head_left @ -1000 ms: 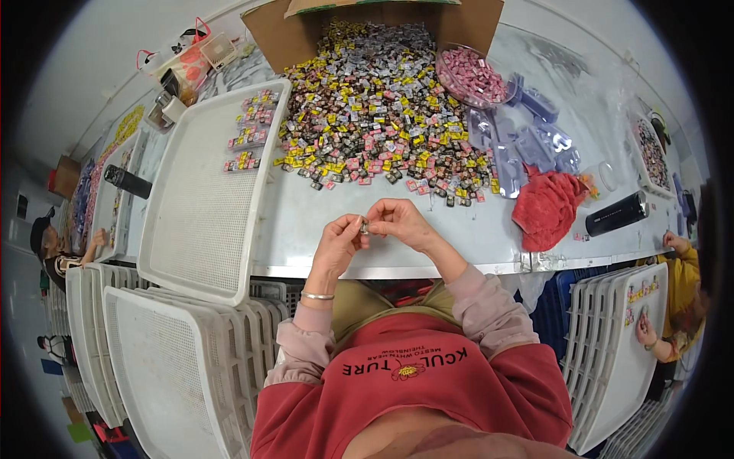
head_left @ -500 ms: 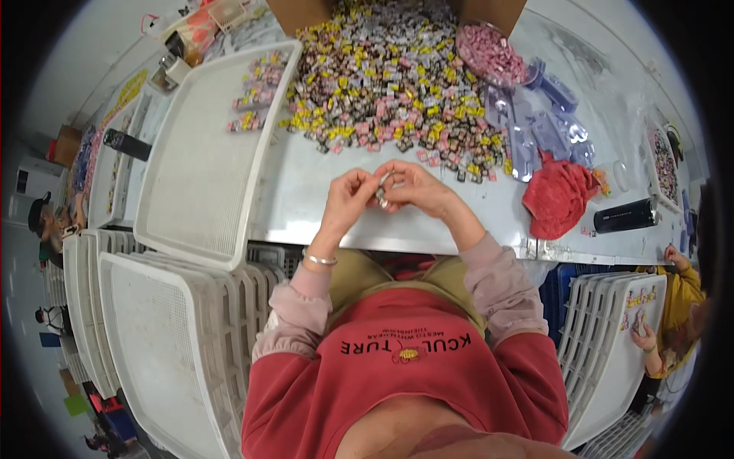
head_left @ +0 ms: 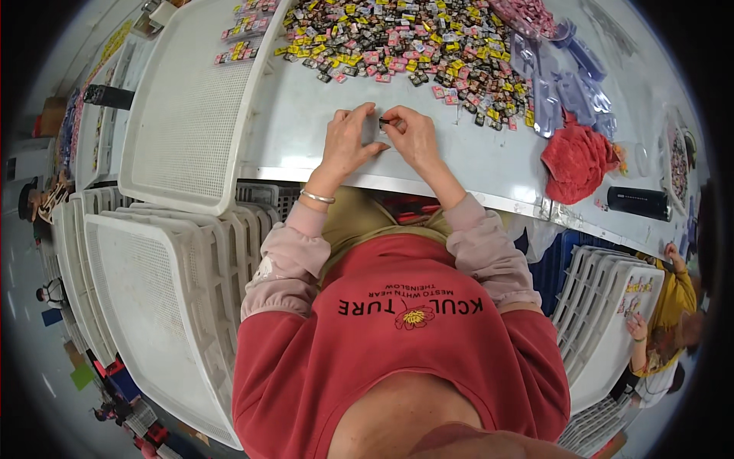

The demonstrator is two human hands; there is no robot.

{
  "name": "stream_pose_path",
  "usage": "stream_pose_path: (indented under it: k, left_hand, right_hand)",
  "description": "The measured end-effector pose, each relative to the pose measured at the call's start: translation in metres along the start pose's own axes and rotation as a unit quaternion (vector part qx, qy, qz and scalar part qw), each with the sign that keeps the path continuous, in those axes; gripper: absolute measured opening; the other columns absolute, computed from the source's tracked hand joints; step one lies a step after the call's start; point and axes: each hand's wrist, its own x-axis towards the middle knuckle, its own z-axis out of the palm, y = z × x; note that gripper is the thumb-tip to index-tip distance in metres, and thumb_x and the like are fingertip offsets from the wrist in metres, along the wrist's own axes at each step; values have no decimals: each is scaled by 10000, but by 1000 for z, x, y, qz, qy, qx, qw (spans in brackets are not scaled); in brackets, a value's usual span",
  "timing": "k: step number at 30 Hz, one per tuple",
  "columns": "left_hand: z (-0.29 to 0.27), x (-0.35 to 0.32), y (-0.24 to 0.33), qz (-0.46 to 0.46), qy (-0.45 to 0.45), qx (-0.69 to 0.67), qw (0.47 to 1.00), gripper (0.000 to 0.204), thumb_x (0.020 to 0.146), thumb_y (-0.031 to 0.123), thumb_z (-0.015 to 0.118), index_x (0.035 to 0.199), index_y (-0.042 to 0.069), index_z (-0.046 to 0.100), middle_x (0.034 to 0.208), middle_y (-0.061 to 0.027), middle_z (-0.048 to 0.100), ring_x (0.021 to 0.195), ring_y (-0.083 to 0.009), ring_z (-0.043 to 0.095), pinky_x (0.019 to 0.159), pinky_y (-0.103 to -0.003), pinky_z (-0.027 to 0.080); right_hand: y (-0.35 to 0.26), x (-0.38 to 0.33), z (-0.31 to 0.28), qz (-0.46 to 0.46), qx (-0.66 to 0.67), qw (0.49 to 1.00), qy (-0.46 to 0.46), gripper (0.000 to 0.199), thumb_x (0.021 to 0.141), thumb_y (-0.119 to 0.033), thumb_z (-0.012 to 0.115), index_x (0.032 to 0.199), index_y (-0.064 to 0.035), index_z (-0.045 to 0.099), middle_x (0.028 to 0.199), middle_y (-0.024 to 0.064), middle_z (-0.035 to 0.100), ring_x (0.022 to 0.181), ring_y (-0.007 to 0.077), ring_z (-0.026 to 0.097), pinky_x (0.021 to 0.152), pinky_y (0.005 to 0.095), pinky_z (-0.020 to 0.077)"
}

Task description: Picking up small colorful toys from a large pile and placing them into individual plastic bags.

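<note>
Both my hands are over the metal table (head_left: 306,107) at its near edge, in front of a spread pile of small wrapped pieces (head_left: 405,46) in black, pink and yellow. My right hand (head_left: 417,139) pinches a small dark piece (head_left: 383,121) between thumb and fingertips. Beside it, my left hand (head_left: 349,143) is open, thumb and fingers apart, with nothing seen in it. The right fingers partly hide the dark piece. To the left lies a white mesh tray (head_left: 180,115) with short rows of the wrapped pieces (head_left: 238,52) at its far right.
Right of the pile are purple plastic trays (head_left: 573,96), a red cloth (head_left: 577,164) and a black bottle (head_left: 638,203). White trays (head_left: 134,283) are stacked below on the left, others (head_left: 612,306) on the right. A person in a yellow sleeve (head_left: 677,298) works at the right.
My hands have drawn apart; the left has opened and let go, while the right keeps the small piece. The view has shifted, so the pile appears higher in the picture.
</note>
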Motion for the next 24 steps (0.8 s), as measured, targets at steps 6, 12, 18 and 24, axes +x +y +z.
stream_pose_path:
  k: [6, 12, 18, 24]
  left_hand:
    - [6, -5, 1, 16, 42, 14, 999, 705, 543, 216, 845, 1174, 87, 560, 1076, -86, 627, 957, -299, 534, 819, -396, 437]
    - [-1, -6, 7, 13, 91, -33, 995, 518, 628, 204, 817, 1081, 53, 617, 1048, -92, 637, 932, -257, 560, 810, -361, 447]
    - [-4, 2, 12, -163, -8, -343, 925, 194, 808, 170, 717, 882, 3, 653, 785, -20, 624, 678, -81, 521, 605, -216, 412]
    - [-17, 4, 21, -136, -36, -418, 897, 117, 874, 117, 652, 894, 2, 647, 791, 42, 584, 704, -30, 471, 617, -189, 382]
  right_hand:
    - [3, 6, -4, 55, 39, 995, -69, 180, 707, -94, 713, 874, -30, 690, 752, 113, 693, 674, 205, 683, 640, 302, 541]
    - [9, 11, -17, 152, 262, 950, -80, 163, 822, -78, 664, 966, -2, 656, 798, 30, 677, 677, 77, 622, 576, 208, 487]
    - [-19, 2, -27, 138, 337, 929, -63, 162, 854, -103, 662, 993, -22, 638, 821, 24, 664, 716, 76, 627, 590, 201, 490]
    - [-19, -1, -38, 250, 522, 809, -100, 157, 852, -98, 667, 985, -21, 632, 837, 38, 669, 726, 113, 648, 605, 222, 518]
